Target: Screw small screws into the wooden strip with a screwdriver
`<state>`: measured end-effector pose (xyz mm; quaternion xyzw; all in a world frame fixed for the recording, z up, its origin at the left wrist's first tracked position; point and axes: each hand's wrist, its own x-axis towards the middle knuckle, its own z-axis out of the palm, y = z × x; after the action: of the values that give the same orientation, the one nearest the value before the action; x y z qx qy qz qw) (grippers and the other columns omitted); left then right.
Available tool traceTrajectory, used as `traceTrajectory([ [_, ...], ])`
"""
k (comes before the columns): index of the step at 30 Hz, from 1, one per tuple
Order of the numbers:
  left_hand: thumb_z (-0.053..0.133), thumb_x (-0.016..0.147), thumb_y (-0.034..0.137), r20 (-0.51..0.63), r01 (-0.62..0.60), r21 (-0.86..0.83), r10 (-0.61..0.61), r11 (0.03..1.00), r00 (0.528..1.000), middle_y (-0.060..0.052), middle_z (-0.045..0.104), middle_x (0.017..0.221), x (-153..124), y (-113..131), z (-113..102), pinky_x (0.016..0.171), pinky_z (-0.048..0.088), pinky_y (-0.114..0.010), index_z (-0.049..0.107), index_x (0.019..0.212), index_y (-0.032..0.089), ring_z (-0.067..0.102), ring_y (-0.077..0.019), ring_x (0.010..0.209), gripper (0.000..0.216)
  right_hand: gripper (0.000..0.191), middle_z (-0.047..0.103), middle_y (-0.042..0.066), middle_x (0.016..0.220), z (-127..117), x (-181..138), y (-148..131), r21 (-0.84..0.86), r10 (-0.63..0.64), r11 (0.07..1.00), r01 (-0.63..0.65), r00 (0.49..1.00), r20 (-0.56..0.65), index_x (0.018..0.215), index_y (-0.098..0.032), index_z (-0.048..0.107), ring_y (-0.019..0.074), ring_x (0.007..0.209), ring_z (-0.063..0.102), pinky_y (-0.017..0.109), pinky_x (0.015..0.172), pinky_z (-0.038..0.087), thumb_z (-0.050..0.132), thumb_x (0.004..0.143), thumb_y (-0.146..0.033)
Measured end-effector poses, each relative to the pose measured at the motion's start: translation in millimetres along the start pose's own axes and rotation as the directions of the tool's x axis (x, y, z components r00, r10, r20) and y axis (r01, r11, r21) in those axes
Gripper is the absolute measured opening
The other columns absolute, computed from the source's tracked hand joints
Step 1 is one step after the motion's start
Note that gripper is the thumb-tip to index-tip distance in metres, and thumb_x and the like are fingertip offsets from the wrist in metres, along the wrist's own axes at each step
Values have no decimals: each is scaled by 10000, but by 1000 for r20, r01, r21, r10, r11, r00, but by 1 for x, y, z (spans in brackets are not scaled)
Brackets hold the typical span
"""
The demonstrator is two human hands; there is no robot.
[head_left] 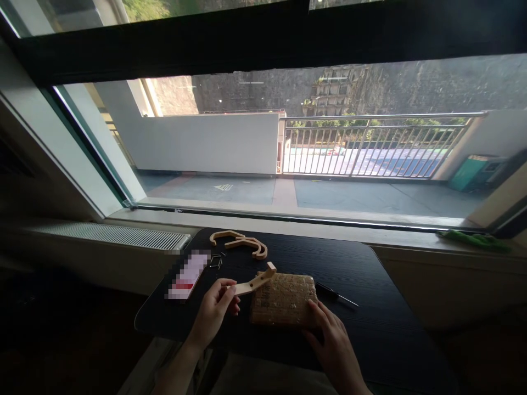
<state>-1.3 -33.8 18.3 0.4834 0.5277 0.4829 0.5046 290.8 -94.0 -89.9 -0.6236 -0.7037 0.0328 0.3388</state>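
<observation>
My left hand is closed in a pinch on one end of a long curved wooden piece, whose far end rests on a flat wooden board with holes or engraving. My right hand lies on the board's near right corner, fingers spread over its edge. Both sit on a black table.
Two more curved wooden pieces lie at the table's far side, with several small dark metal parts beside them. A blurred-out card lies at the left. A thin dark tool rests right of the board. A large window faces a balcony.
</observation>
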Motion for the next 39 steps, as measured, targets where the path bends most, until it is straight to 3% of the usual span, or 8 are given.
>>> traceTrajectory([
  [8, 627, 773, 515, 77, -116, 129, 107, 985, 991, 15, 631, 630, 2, 21, 5, 509, 539, -264, 620, 927, 159, 626, -154, 551, 387, 619, 560, 54, 1389, -1, 2, -1, 5, -6, 1000, 6, 1000, 8, 1418, -323, 424, 278, 1222, 561, 441, 982, 487, 634, 839, -268],
  [17, 596, 792, 520, 42, -139, 148, 134, 979, 990, 10, 628, 653, -3, 7, 9, 527, 526, -260, 641, 957, 167, 626, -159, 564, 393, 575, 517, 102, 1378, -10, 11, -14, 118, 73, 991, -59, 991, -117, 1394, -274, 402, 313, 1254, 513, 505, 1004, 468, 595, 862, -377],
  [22, 571, 819, 475, 74, -181, 203, 169, 962, 983, 4, 634, 661, -4, 10, 17, 551, 513, -261, 663, 961, 185, 628, -166, 573, 336, 613, 442, 108, 1445, -25, 37, -46, 282, 44, 958, -42, 999, 0, 1471, -271, 288, 277, 1268, 505, 472, 1017, 474, 511, 900, -282],
  [25, 567, 830, 450, 98, -241, 270, 223, 932, 970, -5, 646, 667, -1, 14, 21, 577, 507, -264, 685, 956, 197, 633, -175, 591, 306, 552, 481, 105, 1420, -32, 51, -60, 345, -7, 939, -14, 998, 60, 1445, -245, 371, 263, 1261, 511, 452, 1040, 454, 448, 902, -197],
  [29, 569, 842, 425, 51, -297, 316, 296, 901, 954, -13, 669, 715, 6, 16, 21, 620, 517, -275, 670, 1011, 202, 648, -184, 623, 297, 380, 607, 92, 1243, -38, 60, -68, 425, -21, 904, -38, 991, 134, 1236, -235, 569, 235, 1098, 598, 375, 926, 522, 448, 888, -141],
  [33, 577, 848, 426, -7, -303, 335, 323, 892, 946, -16, 675, 721, 11, 15, 20, 633, 524, -283, 660, 1019, 198, 659, -193, 642, 297, 361, 614, 90, 1176, -38, 58, -70, 479, -52, 876, -52, 978, 202, 1226, -235, 583, 200, 920, 629, 338, 829, 545, 483, 890, -148],
  [39, 592, 846, 451, -36, -293, 292, 316, 910, 948, -31, 692, 758, 15, 14, 23, 620, 536, -287, 669, 1007, 186, 659, -195, 652, 319, 342, 594, 85, 1142, -36, 53, -75, 505, -82, 862, -47, 969, 231, 1192, -228, 601, 198, 914, 625, 338, 835, 538, 496, 882, -127],
])
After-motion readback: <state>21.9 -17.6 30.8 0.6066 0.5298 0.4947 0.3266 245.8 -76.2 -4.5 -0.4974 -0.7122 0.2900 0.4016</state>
